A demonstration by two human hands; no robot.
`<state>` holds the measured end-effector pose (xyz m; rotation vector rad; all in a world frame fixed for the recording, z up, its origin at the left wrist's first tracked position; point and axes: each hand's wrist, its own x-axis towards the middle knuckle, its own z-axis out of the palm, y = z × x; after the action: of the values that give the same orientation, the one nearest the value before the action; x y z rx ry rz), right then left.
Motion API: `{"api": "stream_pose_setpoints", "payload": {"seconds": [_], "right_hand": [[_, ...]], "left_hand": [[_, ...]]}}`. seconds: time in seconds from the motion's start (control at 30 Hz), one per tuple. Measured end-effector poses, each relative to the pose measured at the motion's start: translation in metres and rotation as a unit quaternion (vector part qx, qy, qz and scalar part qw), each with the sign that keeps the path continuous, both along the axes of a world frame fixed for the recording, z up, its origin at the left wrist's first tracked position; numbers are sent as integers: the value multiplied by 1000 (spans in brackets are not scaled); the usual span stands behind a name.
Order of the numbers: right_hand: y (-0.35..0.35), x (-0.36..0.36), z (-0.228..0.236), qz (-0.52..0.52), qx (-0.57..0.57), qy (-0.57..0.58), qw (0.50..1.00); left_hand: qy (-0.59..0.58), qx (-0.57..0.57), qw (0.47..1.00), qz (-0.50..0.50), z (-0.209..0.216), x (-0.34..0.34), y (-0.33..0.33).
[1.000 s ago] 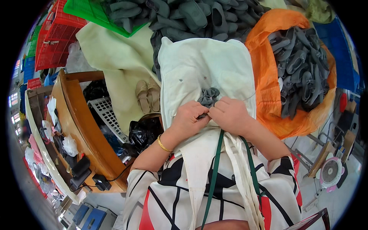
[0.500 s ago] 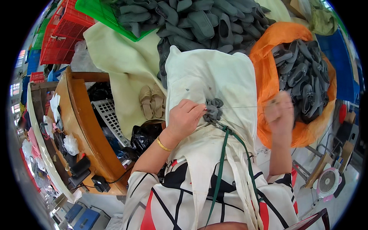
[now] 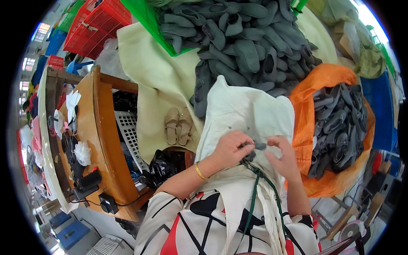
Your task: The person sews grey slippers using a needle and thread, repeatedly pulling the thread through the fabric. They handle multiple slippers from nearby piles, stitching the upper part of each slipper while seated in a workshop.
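As the left hand [image 3: 230, 150] clamps grey fabric [image 3: 260, 146], small, dark, bunched, right hand [image 3: 284, 159] beside it, grip unclear

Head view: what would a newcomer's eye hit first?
The big heap of dark grey shoes at top centre, then the bright orange sack to its lower right, filled with more grey shoes. Below the heap, the left hand holds a small grey piece over white cloth, the right hand close beside it.
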<state>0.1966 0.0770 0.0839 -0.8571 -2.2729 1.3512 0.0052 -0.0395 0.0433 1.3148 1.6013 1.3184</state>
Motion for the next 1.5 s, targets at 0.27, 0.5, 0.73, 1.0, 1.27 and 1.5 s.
{"api": "stream_pose_setpoints", "payload": {"seconds": [0.27, 0.5, 0.73, 1.0, 1.27, 1.5], "right_hand": [[39, -13, -29, -86, -140, 30, 986], [71, 1, -82, -272, -378, 158, 871], [73, -11, -80, -316, -401, 170, 843], [69, -14, -75, -312, -394, 187, 844], [52, -27, -67, -293, -316, 168, 887], [-33, -48, -19, -121, -298, 203, 925]], "left_hand": [[-159, -36, 980, 113, -38, -66, 16], [116, -229, 948, 187, -207, -187, 33], [234, -371, 891, 116, -321, -206, 60], [333, -403, 849, 82, -298, -205, 50], [426, -150, 877, 163, -120, -213, 50], [304, -81, 923, 222, -12, -148, 48]]}}
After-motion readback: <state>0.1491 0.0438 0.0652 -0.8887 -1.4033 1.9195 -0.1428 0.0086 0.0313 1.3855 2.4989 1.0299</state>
